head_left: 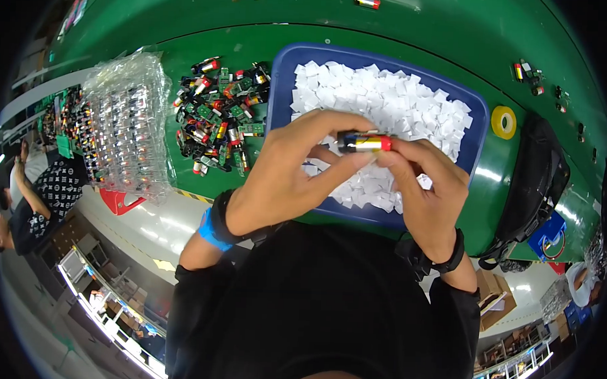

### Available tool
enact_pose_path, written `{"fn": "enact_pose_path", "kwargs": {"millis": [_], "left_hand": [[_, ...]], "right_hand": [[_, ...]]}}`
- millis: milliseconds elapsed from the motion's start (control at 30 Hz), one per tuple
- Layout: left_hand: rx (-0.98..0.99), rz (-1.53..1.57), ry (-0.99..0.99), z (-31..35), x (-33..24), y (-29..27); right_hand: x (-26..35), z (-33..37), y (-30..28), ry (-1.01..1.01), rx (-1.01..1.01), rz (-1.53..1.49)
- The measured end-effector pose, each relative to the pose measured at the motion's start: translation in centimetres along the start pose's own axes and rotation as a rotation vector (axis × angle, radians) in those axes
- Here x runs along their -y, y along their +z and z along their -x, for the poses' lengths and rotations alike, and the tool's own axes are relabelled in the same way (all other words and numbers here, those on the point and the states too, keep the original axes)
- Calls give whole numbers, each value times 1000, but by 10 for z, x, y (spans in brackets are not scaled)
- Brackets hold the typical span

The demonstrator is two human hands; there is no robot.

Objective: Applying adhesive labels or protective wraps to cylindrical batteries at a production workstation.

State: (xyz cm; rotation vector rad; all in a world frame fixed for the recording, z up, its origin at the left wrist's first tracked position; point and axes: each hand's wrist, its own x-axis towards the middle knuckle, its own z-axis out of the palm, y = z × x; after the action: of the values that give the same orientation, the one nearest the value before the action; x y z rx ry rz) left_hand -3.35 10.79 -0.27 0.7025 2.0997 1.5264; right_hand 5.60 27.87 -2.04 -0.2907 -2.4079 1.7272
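Above the blue tray (278, 88), both my hands hold a small cylindrical battery cell (372, 144) with a black end, a silver and yellow middle and a red end. My left hand (284, 165) pinches it about the black end, its thumb underneath. At the red end the fingertips of my right hand (434, 187) are closed on it. Many small white square slips (387, 92) lie loosely heaped in the tray, partly covered by my hands. Left of the tray, several similar cells with green circuit boards (216, 116) are piled on the green table.
Clear plastic trays (129, 116) filled with cells stand at the left. On the right lie a yellow tape roll (503, 122), a black bag (535, 174) and a blue object (548, 237). A few cells (528, 74) sit farther off. Another person (46, 194) is at far left.
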Motion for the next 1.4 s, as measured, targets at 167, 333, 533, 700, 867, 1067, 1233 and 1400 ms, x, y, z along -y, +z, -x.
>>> {"fn": "enact_pose_path", "kwargs": {"millis": [167, 333, 533, 700, 867, 1067, 1233, 1400], "left_hand": [[118, 54, -136, -83, 27, -35], [3, -625, 174, -184, 82, -88], [-133, -1815, 404, -229, 226, -310], [-250, -719, -295, -237, 192, -261], [-238, -169, -62, -183, 148, -248], [-113, 269, -92, -60, 9, -53], [-59, 425, -199, -8, -10, 0], [108, 330, -312, -3, -4, -1]], "right_hand": [[6, -1, 3, -50, 18, 188], [6, 5, -2, -62, 49, 248], [11, 11, -16, -90, 76, 256], [3, 7, -20, -30, 71, 295], [0, 0, -20, -78, 144, 116], [12, -13, -9, 233, 117, -435], [8, -10, -18, 457, 122, -700], [0, 1, -22, 459, 107, -570]]}}
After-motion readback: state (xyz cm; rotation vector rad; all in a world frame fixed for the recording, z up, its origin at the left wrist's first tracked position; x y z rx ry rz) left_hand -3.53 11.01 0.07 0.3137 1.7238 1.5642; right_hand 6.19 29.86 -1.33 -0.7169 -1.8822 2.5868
